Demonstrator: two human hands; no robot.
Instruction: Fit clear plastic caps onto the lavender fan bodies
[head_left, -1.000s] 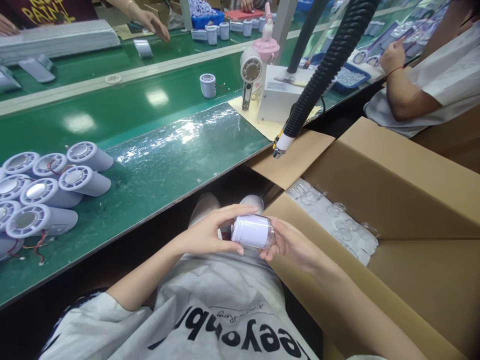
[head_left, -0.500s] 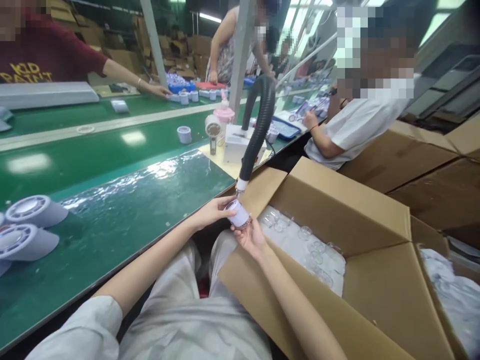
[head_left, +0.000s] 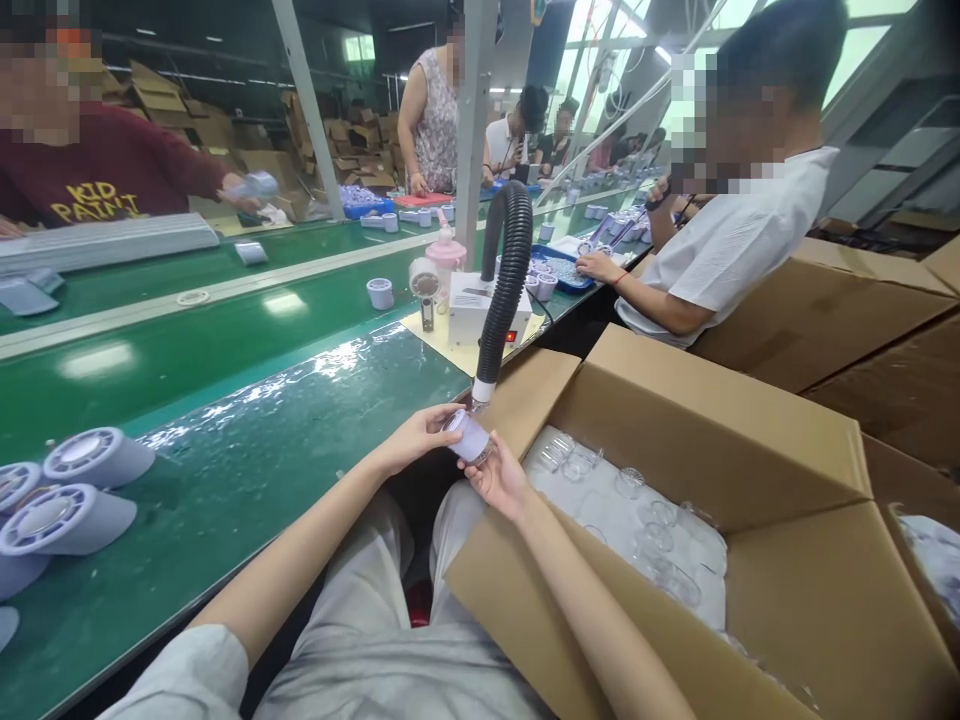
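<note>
A small white cylinder with a clear end (head_left: pixel 471 438) is held between both hands, just below the white nozzle of a black ribbed hose (head_left: pixel 501 285). My left hand (head_left: pixel 416 437) wraps fingers over its top and left side. My right hand (head_left: pixel 499 478) cups it from below, over the edge of an open cardboard box (head_left: pixel 757 470). The box holds several clear plastic cups (head_left: pixel 645 520) on a white sheet.
White finned cylinders (head_left: pixel 71 490) lie at the left of the green conveyor table (head_left: pixel 247 440). A white machine box (head_left: pixel 469 305), a small fan and a pink bottle stand behind the hose. A person in white sits at right; other people work across the belt.
The hands lifted the white cylinder from my lap up to the hose nozzle. The camera tilted up, so the people and room behind came into view.
</note>
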